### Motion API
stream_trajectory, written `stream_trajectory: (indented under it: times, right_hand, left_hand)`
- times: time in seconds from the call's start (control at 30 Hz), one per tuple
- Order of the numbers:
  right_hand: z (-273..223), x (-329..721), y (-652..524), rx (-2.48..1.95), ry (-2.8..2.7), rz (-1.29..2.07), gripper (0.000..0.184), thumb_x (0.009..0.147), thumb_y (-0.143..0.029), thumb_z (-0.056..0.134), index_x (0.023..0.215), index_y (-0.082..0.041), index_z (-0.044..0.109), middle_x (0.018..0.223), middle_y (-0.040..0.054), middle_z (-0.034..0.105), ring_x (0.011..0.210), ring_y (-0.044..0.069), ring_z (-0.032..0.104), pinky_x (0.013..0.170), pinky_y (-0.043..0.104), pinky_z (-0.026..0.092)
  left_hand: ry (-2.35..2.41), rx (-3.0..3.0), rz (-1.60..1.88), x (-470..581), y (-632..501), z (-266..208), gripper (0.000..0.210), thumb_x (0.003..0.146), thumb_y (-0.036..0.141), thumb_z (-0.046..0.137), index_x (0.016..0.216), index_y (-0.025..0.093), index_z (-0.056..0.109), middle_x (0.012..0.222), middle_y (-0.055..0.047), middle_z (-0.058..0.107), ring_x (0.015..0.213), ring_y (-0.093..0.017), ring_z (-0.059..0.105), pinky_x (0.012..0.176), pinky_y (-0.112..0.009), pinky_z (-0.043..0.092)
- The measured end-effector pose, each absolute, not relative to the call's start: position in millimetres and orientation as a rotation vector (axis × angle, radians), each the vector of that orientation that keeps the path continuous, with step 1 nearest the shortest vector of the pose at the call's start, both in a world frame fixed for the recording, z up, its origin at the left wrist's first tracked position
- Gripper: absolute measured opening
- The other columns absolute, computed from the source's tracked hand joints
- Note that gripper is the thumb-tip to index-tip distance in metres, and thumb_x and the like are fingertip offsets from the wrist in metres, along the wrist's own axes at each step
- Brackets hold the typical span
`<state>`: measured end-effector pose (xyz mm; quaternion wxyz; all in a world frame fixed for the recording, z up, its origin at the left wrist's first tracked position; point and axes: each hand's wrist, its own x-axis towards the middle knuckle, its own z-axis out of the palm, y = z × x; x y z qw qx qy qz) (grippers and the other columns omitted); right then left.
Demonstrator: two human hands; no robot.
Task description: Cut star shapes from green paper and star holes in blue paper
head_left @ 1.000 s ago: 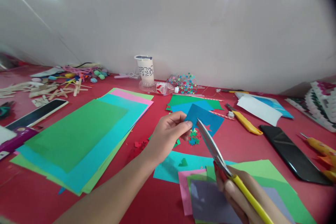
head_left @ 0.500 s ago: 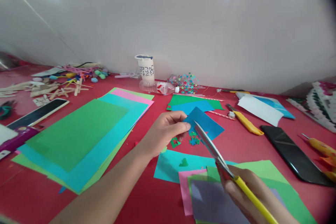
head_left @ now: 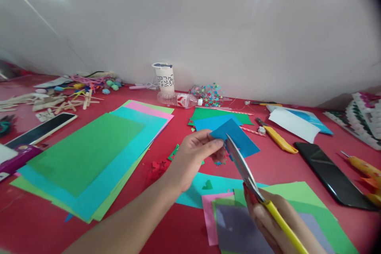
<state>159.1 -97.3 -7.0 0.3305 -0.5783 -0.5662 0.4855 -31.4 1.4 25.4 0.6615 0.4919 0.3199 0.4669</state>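
Observation:
Between the thumb and fingers of my left hand (head_left: 198, 152) is the near left corner of a blue sheet of paper (head_left: 239, 137), raised over the table. My right hand (head_left: 276, 218) grips a pair of scissors (head_left: 245, 172) with a yellow handle. Their blades point up and left, with the tip at the paper's near edge, close to my left thumb. Under the paper, small star cutouts (head_left: 220, 162) show in part. Red paper scraps (head_left: 157, 170) lie left of my left wrist, and a turquoise sheet (head_left: 190, 190) lies below it.
Stacked coloured sheets (head_left: 89, 151) cover the left; more sheets (head_left: 238, 222) lie under my right hand. On the right are a yellow utility knife (head_left: 279, 139) and a black phone (head_left: 333, 174). Behind stand a white cup (head_left: 165, 81) and a lying plastic bottle (head_left: 184, 100).
My left hand and the blue paper have shifted a little to the right, with the scissors tip following. Red scraps now show left of my wrist, and the stars are more covered.

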Motion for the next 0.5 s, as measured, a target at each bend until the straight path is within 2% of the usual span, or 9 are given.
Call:
stream_trajectory:
  times: [0.1, 0.3, 0.4, 0.5]
  right_hand:
    - [-10, 159, -99, -1.550, -1.474, 1.296, 0.057, 0.078, -0.081, 0.047, 0.072, -0.024, 0.053, 0.056, -0.0043, 0.045, 0.044, 0.013, 0.037, 0.036, 0.022, 0.032]
    - [-8, 163, -97, -1.540, -1.480, 1.381, 0.057, 0.078, -0.082, 0.044, 0.071, -0.025, 0.047, 0.050, -0.0075, 0.037, 0.041, 0.012, 0.033, 0.037, 0.024, 0.024]
    - [-4, 166, -96, -1.516, -1.522, 1.422, 0.057, 0.080, -0.081, 0.043, 0.072, -0.025, 0.048, 0.050, -0.0078, 0.039, 0.041, 0.011, 0.032, 0.039, 0.024, 0.025]
    - [-1, 169, -95, -1.466, -1.613, 1.409, 0.057, 0.083, -0.079, 0.041, 0.075, -0.023, 0.052, 0.047, -0.0088, 0.042, 0.041, 0.012, 0.034, 0.048, 0.027, 0.033]
  left_hand:
    - [0.780, 1.166, 1.121, -31, -1, 26, 0.011, 0.084, 0.027, 0.066, 0.082, 0.016, 0.069, 0.073, -0.002, 0.069, 0.067, -0.013, 0.064, 0.067, -0.025, 0.050]
    - [0.851, 1.241, 1.164, -33, -3, 32, 0.013, 0.085, 0.026, 0.062, 0.078, 0.016, 0.066, 0.070, -0.001, 0.066, 0.067, -0.012, 0.062, 0.064, -0.023, 0.049]
    - [0.863, 1.304, 1.139, -36, -2, 35, 0.016, 0.086, 0.025, 0.059, 0.074, 0.016, 0.064, 0.064, 0.001, 0.062, 0.061, -0.010, 0.058, 0.060, -0.021, 0.047]
    - [0.857, 1.363, 1.084, -41, 0, 38, 0.016, 0.087, 0.025, 0.058, 0.074, 0.016, 0.062, 0.062, 0.003, 0.059, 0.059, -0.009, 0.055, 0.058, -0.021, 0.045]
